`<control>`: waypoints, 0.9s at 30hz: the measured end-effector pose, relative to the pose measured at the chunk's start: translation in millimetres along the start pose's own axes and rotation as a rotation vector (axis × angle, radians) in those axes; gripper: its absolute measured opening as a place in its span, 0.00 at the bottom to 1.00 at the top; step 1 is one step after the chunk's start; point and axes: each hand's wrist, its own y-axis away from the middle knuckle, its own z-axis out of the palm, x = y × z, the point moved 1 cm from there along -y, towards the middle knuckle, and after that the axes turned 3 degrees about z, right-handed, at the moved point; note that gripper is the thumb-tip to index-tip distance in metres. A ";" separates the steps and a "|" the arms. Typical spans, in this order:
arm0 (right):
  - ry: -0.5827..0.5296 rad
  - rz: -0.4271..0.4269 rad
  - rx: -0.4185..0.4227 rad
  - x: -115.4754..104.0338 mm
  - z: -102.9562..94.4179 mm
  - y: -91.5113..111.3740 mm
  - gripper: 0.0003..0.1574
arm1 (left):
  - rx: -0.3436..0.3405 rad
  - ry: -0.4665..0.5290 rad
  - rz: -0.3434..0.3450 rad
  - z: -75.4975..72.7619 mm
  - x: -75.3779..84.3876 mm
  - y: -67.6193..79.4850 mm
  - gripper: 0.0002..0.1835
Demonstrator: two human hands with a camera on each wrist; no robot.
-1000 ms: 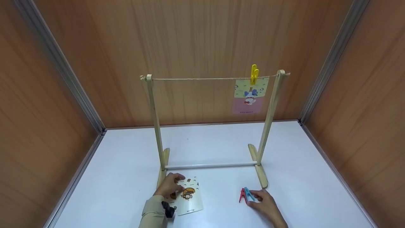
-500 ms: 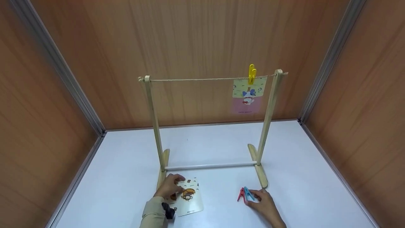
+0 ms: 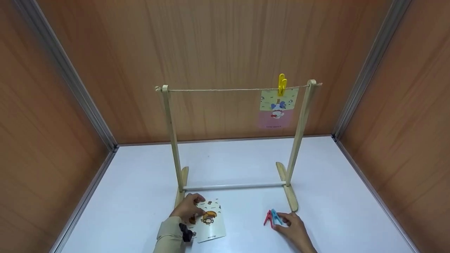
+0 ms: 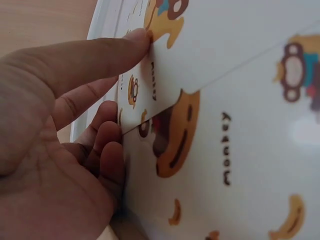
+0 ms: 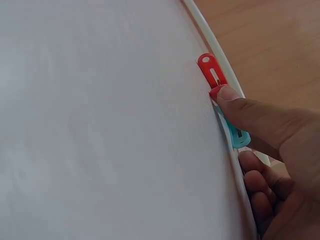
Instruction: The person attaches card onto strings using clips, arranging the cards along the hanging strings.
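My left hand [image 3: 189, 207] holds the left side of a white monkey card [image 3: 214, 230], its thumb on the printed face. That card overlaps a second monkey card [image 4: 215, 210], partly hidden under the hand in the head view. In the left wrist view, the curled fingers [image 4: 111, 162] lie along the cards' edge. To the right, my right hand [image 3: 293, 228] pinches a light-blue clothespin [image 3: 276, 216] between thumb and index finger. A red clothespin [image 3: 268, 218] stands right beside it, and the thumb tip [image 5: 229, 93] overlaps its lower end in the right wrist view.
Behind the hands stands a wooden rack [image 3: 298, 144] with a string [image 3: 214, 90] across its posts. A yellow clothespin [image 3: 282, 85] holds a green and pink card [image 3: 276, 121] on the string's right part. Wood-grain panels [image 3: 225, 42] enclose the white table [image 3: 140, 175].
The red clothespin and my right thumb tip have shifted slightly left. My left hand and the cards have kept their place.
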 end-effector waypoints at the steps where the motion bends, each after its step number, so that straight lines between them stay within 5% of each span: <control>1: 0.000 -0.003 0.000 0.1 0.5 0.2 0.29 | 0.001 -0.002 -0.003 0.0 0.6 0.7 0.24; 15: 0.004 0.047 0.001 1.1 0.2 -1.4 0.27 | 0.009 -0.010 -0.005 3.0 -2.9 0.2 0.24; 27: -0.005 0.009 0.069 0.4 1.8 -3.8 0.23 | 0.012 -0.050 0.044 0.0 -1.9 -0.3 0.23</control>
